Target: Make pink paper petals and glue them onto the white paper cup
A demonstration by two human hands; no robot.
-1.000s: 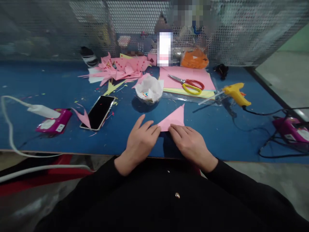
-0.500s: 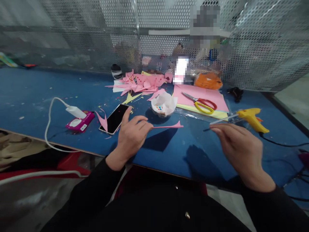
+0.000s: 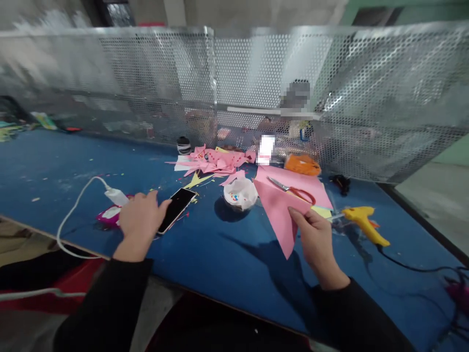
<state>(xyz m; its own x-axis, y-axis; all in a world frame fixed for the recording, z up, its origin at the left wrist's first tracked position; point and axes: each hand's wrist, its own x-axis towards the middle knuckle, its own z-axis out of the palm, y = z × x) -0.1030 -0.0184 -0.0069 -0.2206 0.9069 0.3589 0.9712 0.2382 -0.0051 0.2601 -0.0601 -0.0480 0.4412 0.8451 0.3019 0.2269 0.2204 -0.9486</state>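
Holding folded pink paper triangle (image 3: 280,215) raised above blue tabletop (image 3: 220,249), right hand (image 3: 317,237) grip pinched on its edge. Left hand (image 3: 141,220) loosely spread, fingertips touching black phone (image 3: 176,209) lying flat beside magenta charger (image 3: 110,214).

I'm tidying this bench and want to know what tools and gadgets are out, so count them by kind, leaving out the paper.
Phone, by the left hand: 1
Scissors: 1
Glue gun: 1
Pink charger box: 1
Paper-lined bowl: 1
Total: 5

The right hand holds only the pink folded paper.
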